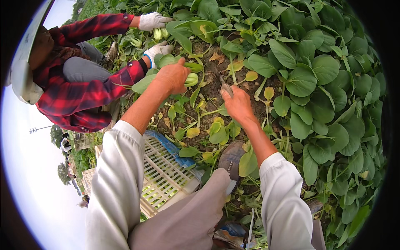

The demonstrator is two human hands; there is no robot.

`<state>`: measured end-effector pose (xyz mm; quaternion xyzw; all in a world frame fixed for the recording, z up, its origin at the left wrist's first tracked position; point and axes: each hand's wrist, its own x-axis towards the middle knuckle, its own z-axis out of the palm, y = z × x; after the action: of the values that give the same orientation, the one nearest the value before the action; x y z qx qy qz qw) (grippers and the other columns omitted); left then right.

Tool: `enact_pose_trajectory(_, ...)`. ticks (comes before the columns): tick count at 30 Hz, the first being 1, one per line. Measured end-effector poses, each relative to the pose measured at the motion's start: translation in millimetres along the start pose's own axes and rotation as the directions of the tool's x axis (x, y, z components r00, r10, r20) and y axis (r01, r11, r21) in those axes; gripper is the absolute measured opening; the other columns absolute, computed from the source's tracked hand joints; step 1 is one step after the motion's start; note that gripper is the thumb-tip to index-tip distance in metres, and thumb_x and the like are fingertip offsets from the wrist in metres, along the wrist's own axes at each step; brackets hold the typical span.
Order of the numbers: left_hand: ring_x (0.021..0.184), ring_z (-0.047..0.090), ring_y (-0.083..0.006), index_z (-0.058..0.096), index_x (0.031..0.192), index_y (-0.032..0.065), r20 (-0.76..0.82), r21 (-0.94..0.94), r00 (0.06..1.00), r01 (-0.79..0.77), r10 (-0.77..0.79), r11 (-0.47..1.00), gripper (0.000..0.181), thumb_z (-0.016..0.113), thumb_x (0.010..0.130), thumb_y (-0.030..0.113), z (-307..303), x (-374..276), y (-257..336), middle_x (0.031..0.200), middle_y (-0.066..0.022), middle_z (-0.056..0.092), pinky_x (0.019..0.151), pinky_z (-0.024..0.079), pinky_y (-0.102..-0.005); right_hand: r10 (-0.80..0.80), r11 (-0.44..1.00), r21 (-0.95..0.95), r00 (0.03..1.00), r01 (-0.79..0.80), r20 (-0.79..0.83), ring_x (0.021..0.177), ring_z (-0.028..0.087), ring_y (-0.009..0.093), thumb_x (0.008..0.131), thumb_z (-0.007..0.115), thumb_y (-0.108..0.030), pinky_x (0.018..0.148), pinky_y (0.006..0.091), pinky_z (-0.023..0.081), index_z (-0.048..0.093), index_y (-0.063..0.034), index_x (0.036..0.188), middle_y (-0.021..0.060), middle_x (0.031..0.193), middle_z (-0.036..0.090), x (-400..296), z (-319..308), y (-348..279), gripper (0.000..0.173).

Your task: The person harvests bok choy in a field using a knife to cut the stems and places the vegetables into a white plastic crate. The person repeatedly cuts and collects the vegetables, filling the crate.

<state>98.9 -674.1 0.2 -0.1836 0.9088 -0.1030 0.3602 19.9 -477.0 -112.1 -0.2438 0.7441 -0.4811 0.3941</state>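
Note:
My left hand (173,77) grips heads of bok choy (192,80), their pale stem bases pointing right and leaves trailing to the left. In my right hand (238,103) is a small knife (227,88), its blade directed up toward the soil; the blade's tip is hard to make out. Between my hands lies bare soil (214,73) strewn with cut leaves. A yellowed leaf (251,76) rests just above my right hand. Standing bok choy plants (300,81) begin right of the knife.
A co-worker in a plaid shirt (90,90) crouches at left, a gloved hand (153,21) by bok choy stems (159,33). A white plastic crate (165,172) with blue plastic sheeting (175,151) along its edge stands beside my shoe (231,161). Plastic packaging (232,232) lies below.

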Motion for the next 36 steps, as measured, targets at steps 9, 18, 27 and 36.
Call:
enact_pose_trajectory(9, 0.094, 0.067, -0.0338, 0.056, 0.127, 0.0112, -0.086, -0.067, 0.996, 0.028, -0.034, 0.997, 0.062, 0.074, 0.069, 0.019, 25, -17, 3, 0.151, -0.0252, 0.025, 0.082, 0.055, -0.0422, 0.084, 0.982, 0.162, 0.993, -0.097, 0.082, 0.098, 0.063, 0.041, 0.093, 0.056, -0.028, 0.085, 0.0456, 0.049, 0.059, 0.0054, 0.118, 0.0265, 0.105, 0.065, 18, 29, 18, 0.042)
enact_pose_trajectory(18, 0.093, 0.066, -0.0366, 0.049, 0.135, 0.0123, -0.062, -0.091, 0.994, 0.089, -0.094, 0.992, 0.074, 0.075, 0.066, 0.020, 34, -23, 15, 0.153, -0.0217, 0.021, 0.080, 0.055, -0.0443, 0.253, 0.931, 0.222, 0.950, -0.290, 0.181, 0.102, 0.063, 0.039, 0.094, 0.054, -0.028, 0.088, 0.0460, 0.048, 0.056, 0.0046, 0.120, 0.0251, 0.107, 0.064, 28, 46, 2, 0.042)
enact_pose_trajectory(27, 0.098, 0.064, -0.0350, 0.049, 0.136, 0.0166, -0.234, -0.344, 0.972, -0.070, -0.013, 0.936, 0.075, 0.076, 0.066, 0.021, 47, -73, 9, 0.150, -0.0195, 0.030, 0.086, 0.053, -0.0435, 0.083, 0.984, -0.170, 0.986, -0.057, 0.147, 0.092, 0.065, 0.040, 0.094, 0.055, -0.026, 0.079, 0.0482, 0.050, 0.053, 0.0006, 0.116, 0.0239, 0.097, 0.067, -55, 28, 1, 0.034)
enact_pose_trajectory(36, 0.129, 0.045, -0.0272, 0.062, 0.120, 0.0030, -0.395, -0.855, 0.917, -0.388, 0.052, 0.346, 0.056, 0.067, 0.065, 0.013, -16, -121, 78, 0.121, -0.0095, 0.063, 0.112, 0.029, -0.0412, 0.017, 0.890, 0.451, 0.983, 0.069, -0.185, 0.075, 0.058, 0.013, 0.085, 0.072, -0.029, 0.071, 0.0324, 0.049, 0.060, -0.0027, 0.108, 0.0047, 0.084, 0.065, -108, -75, 1, 0.037)
